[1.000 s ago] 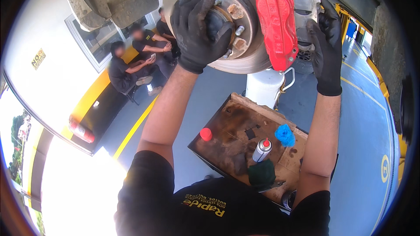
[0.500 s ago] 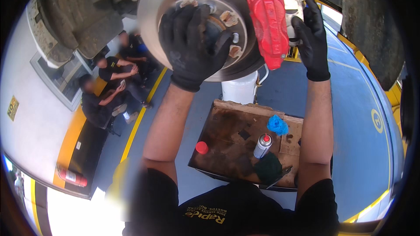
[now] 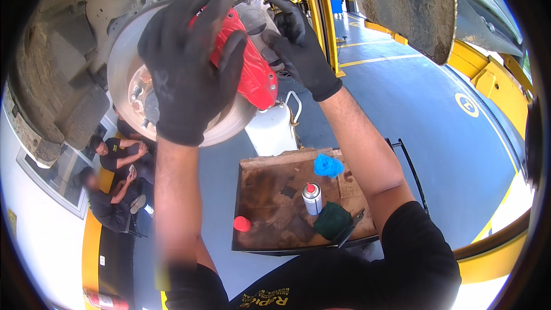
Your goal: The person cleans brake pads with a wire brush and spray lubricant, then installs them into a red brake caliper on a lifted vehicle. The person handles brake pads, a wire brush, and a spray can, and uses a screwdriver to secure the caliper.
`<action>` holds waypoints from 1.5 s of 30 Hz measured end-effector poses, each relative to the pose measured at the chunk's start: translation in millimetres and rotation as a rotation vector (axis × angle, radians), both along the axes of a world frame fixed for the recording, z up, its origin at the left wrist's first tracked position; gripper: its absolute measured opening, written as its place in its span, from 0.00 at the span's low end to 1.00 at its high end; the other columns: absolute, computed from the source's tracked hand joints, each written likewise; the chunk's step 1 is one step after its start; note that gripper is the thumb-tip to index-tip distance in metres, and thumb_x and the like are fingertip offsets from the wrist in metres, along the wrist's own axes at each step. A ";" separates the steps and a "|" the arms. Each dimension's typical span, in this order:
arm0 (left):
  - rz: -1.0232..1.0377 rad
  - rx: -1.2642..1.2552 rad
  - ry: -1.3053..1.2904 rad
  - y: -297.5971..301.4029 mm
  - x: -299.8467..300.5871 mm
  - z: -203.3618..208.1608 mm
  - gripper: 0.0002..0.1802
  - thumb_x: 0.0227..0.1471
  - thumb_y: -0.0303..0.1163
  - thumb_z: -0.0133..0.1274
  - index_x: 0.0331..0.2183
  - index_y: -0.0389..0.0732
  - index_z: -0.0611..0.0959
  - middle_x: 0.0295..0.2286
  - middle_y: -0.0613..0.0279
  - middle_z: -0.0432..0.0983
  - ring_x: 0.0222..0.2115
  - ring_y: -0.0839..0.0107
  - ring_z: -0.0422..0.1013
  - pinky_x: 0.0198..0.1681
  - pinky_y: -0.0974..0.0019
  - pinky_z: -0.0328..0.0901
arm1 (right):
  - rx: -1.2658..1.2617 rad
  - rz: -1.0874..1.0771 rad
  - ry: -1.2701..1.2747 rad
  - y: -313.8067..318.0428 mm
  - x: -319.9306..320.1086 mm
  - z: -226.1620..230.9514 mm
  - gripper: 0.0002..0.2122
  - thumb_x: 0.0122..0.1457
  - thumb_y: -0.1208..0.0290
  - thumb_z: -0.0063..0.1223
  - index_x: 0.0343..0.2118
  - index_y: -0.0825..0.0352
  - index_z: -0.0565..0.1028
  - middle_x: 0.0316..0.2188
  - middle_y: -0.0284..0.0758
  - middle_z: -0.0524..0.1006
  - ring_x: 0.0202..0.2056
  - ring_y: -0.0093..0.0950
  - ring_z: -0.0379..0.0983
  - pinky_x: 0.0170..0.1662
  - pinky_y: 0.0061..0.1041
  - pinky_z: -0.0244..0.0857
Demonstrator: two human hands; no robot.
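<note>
My left hand [image 3: 192,72], in a black glove, is raised in front of the brake disc [image 3: 122,60] and overlaps the upper part of the red brake caliper [image 3: 252,66]. Its thumb stands apart from the fingers, which are partly smeared by motion. Beside the caliper is a silver-grey metal part [image 3: 255,16] with a rounded opening. My right hand [image 3: 301,49], also gloved, is at that part's right edge, thumb and fingers apart; whether the fingertips touch it is unclear. The hub [image 3: 140,95] in the disc's middle is half hidden by my left hand.
Below stands a cardboard-lined tray [image 3: 270,181] with a spray can [image 3: 311,198], a red cap [image 3: 241,224], a blue crumpled cloth [image 3: 328,165] and a dark green cloth [image 3: 333,221]. Behind it is a white container [image 3: 272,129]. Seated people [image 3: 117,158] are at left; a yellow lift post [image 3: 324,31] rises beyond.
My left hand has moved from the hub to the caliper. My right hand's fingers have spread beside the silver-grey part. The view has swung right, so the disc and caliper appear further left.
</note>
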State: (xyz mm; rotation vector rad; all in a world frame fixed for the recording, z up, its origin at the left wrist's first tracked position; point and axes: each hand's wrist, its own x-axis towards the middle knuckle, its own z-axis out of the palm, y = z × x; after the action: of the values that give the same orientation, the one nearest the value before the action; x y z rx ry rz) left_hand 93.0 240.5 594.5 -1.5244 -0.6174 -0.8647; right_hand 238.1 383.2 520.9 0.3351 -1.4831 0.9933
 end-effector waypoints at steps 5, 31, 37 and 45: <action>0.268 -0.385 0.096 27.6 27.6 39.6 0.18 0.53 0.25 0.59 0.47 0.45 0.85 0.41 0.56 0.81 0.41 0.54 0.78 0.46 0.57 0.73 | -0.078 0.094 -0.020 0.1 -1.1 1.3 0.30 0.62 0.80 0.57 0.66 0.68 0.59 0.45 0.36 0.73 0.44 0.20 0.71 0.47 0.21 0.70; 0.430 -0.378 -0.083 43.5 63.5 32.7 0.07 0.50 0.29 0.60 0.33 0.39 0.83 0.31 0.50 0.78 0.36 0.47 0.74 0.39 0.50 0.68 | -0.384 0.750 -0.215 45.2 25.3 -59.1 0.16 0.69 0.71 0.54 0.58 0.66 0.74 0.44 0.30 0.80 0.36 0.19 0.79 0.37 0.20 0.75; 0.484 -0.021 -0.163 43.0 83.3 18.0 0.13 0.48 0.37 0.64 0.33 0.39 0.84 0.27 0.49 0.78 0.31 0.46 0.75 0.35 0.49 0.66 | -0.299 0.717 -0.317 59.5 29.2 -50.3 0.16 0.70 0.68 0.52 0.58 0.64 0.74 0.45 0.31 0.81 0.38 0.21 0.79 0.39 0.21 0.74; 0.298 -0.373 -0.567 37.8 88.7 24.6 0.13 0.50 0.39 0.61 0.25 0.38 0.86 0.22 0.47 0.79 0.27 0.48 0.76 0.33 0.51 0.67 | -0.369 0.856 -0.261 58.2 20.5 -54.5 0.13 0.69 0.68 0.55 0.53 0.64 0.77 0.44 0.31 0.81 0.40 0.23 0.78 0.40 0.24 0.75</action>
State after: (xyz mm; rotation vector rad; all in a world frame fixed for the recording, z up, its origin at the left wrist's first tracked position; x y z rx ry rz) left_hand 181.7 278.3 619.1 -1.4532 -1.4488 -0.9882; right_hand 258.6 441.4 466.4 0.6081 -1.3476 2.0241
